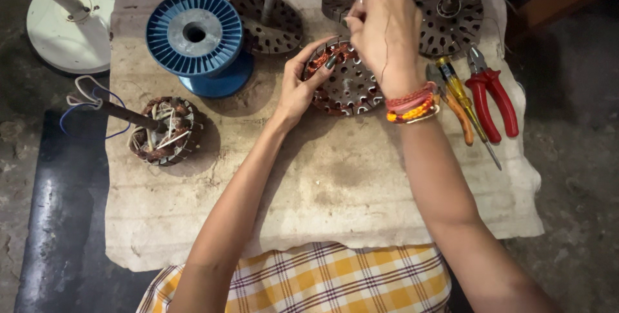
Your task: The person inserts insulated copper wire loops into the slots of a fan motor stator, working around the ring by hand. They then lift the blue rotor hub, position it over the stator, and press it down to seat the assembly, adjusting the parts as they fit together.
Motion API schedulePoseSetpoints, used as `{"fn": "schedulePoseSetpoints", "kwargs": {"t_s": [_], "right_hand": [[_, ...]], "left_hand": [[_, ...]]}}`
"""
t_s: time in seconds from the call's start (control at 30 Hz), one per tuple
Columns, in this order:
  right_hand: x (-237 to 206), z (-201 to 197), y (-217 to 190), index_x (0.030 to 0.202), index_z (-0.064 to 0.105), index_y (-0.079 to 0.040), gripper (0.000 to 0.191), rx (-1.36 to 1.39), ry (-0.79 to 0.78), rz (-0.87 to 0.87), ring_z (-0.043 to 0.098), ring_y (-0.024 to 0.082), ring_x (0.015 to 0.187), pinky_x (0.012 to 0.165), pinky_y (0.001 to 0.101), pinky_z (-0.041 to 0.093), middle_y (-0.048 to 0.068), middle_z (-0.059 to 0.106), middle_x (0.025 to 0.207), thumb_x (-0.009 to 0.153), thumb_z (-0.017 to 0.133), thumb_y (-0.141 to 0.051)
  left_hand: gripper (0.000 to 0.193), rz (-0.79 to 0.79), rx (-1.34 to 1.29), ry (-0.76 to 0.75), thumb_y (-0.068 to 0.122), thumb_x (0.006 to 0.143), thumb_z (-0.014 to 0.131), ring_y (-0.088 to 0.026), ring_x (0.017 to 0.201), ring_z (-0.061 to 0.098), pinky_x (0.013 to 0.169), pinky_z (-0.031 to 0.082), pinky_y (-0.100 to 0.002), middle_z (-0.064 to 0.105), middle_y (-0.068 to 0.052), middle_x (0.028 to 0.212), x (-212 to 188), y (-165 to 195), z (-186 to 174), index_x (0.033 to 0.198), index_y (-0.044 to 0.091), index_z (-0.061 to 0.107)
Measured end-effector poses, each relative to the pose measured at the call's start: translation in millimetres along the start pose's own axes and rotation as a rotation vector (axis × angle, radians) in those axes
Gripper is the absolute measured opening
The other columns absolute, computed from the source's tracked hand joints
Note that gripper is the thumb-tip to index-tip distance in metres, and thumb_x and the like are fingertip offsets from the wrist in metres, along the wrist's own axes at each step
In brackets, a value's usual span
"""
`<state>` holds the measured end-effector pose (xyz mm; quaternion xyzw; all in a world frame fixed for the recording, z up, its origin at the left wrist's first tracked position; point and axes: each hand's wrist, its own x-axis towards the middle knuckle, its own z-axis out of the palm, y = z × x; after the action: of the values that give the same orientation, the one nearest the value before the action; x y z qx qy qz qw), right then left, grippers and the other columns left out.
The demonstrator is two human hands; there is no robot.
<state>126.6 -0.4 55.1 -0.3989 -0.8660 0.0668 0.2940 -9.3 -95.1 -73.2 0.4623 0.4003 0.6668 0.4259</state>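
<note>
Rough grey concrete floor surrounded a low desk [335, 184] draped in a stained, off-white cloth, and the person sat at its near edge with a yellow checked garment [322, 281] showing at the bottom of the frame. At upper centre lay the stator core [351, 84], a round slotted steel disc with copper winding already filling the slots on its left rim. The left hand [303, 84] was curled against that left rim, thumb and fingers closed on the edge to steady it. The right hand [383, 29], with red and orange bangles at the wrist, hovered above the disc's top right, fingertips pinched together on what looked like a thin strand of wire; the strand itself was too fine to trace.

Judging by this, the step in hand was winding coil into the stator slots, with most slots still bare. The next move would call for guiding the strand down into a slot while the left hand kept the core from turning.

A blue wire spool [195, 32] stood at upper left, a finished wound stator [164, 129] with loose leads at left, more bare cores [451, 13] along the top, and red-handled pliers [493, 97] beside a yellow screwdriver [461, 97] at right.
</note>
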Motion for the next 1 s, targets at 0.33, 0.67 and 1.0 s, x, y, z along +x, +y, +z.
{"fn": "schedulePoseSetpoints", "kwargs": {"t_s": [0.33,0.67,1.0], "right_hand": [[1.7,5.8,-19.0,0.094,0.080,-0.004,0.007,0.273,-0.092,-0.182,0.072,0.023,0.068,0.068,0.0381,0.057,0.013,0.077,0.081,0.092,0.076,-0.009],[7.4,-12.9,-13.2,0.099,0.058,-0.003,0.017,0.609,-0.363,-0.021,0.063,0.008,0.062,0.054,0.0203,0.051,0.001,0.061,0.076,0.110,0.045,-0.005],[12.9,-14.1,28.6,0.111,0.056,0.002,0.016,0.807,-0.061,-0.108,0.064,0.009,0.076,0.064,0.0211,0.053,0.003,0.061,0.092,0.119,0.046,-0.008]], "left_hand": [[0.048,-0.073,0.067,0.060,0.006,0.097,0.071,-0.008,0.096,0.063,0.086,0.054,-0.025,0.070,-0.001,0.109,2.0,-18.8,-4.6,0.142,0.004,0.058],[0.044,0.004,0.096,0.010,0.007,0.099,0.070,-0.011,0.105,0.064,0.097,0.051,-0.028,0.072,-0.002,0.117,-0.3,-3.2,-1.6,0.142,0.006,0.060],[0.043,-0.002,0.016,-0.004,0.004,0.099,0.067,-0.012,0.114,0.065,0.103,0.052,-0.030,0.072,-0.003,0.126,-0.9,2.2,2.1,0.141,0.010,0.061]]}}
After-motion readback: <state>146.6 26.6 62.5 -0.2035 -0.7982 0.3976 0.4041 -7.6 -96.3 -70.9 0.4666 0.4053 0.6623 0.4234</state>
